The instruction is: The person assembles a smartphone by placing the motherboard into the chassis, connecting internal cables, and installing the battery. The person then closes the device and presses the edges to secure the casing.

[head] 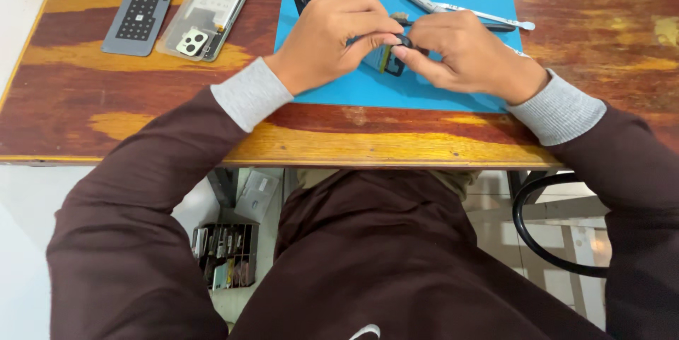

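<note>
Head view: both hands (403, 46) pinch a small dark part (404, 41) over the blue mat (339, 89).

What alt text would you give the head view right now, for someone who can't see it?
Over a blue repair mat on a wooden table, the left hand and right hand together pinch a small dark part. A grey back cover and an opened phone lie to the left; tools lie behind the hands.
</note>
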